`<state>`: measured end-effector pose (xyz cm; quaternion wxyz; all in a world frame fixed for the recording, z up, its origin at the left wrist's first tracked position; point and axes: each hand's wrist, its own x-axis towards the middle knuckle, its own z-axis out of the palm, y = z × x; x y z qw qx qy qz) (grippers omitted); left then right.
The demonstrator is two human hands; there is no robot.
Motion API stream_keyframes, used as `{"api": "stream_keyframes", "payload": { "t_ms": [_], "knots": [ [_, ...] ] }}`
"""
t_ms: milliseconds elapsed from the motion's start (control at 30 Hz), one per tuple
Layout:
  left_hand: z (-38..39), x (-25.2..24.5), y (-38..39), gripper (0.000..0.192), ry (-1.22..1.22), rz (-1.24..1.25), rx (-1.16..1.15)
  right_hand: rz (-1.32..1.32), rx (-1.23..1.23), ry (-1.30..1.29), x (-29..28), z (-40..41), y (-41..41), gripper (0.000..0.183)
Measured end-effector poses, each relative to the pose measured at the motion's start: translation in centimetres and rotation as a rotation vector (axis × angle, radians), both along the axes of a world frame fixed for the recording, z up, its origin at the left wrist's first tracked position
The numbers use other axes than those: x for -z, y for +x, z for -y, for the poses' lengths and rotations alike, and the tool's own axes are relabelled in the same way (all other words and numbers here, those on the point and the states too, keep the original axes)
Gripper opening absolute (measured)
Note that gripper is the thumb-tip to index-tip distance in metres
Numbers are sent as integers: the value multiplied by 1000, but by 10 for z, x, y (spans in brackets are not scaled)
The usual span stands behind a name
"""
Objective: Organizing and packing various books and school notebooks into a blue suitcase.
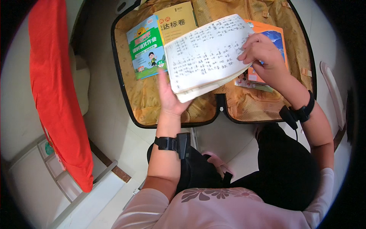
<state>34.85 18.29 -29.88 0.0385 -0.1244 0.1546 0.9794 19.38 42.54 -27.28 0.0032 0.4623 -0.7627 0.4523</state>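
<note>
An unfolded notebook (pixel 206 54) with handwritten pages is held over an open suitcase (pixel 145 114) with a gold patterned lining. My right hand (pixel 264 55) pinches its right edge, thumb below and fingers on the page. The palm of my left hand (pixel 173 94) supports the lower left corner, thumb raised along the side. To the left lies a green and blue workbook (pixel 145 48), overlapping a tan paper-covered book (pixel 174 23). On the right half of the suitcase an orange book (pixel 274 34) rests on other booklets (pixel 243 81), partly hidden by my right hand.
Red cloth (pixel 57 94) hangs at the left above a metal-framed rack (pixel 54 171). A white curved handle-like piece (pixel 333 94) stands at the right. My legs and a pink slipper (pixel 218 163) are below the suitcase on the tiled floor.
</note>
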Motion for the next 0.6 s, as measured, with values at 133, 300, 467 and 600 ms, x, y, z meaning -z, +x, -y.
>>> {"api": "stream_keyframes", "payload": {
  "t_ms": [133, 300, 467, 600],
  "knots": [
    [8, 44, 11, 44, -366, 565, 100, -245, -39, 138, 40, -8, -8, 23],
    [-24, 62, 24, 42, -276, 736, 306, 511, 430, 161, 99, -26, -12, 39],
    [-21, 45, 18, 46, -381, 879, 312, 1783, 247, -260, 78, -10, -4, 56],
    [-9, 53, 16, 49, -432, 825, -34, 1395, 358, -20, 73, 4, 8, 40]
  ]
}}
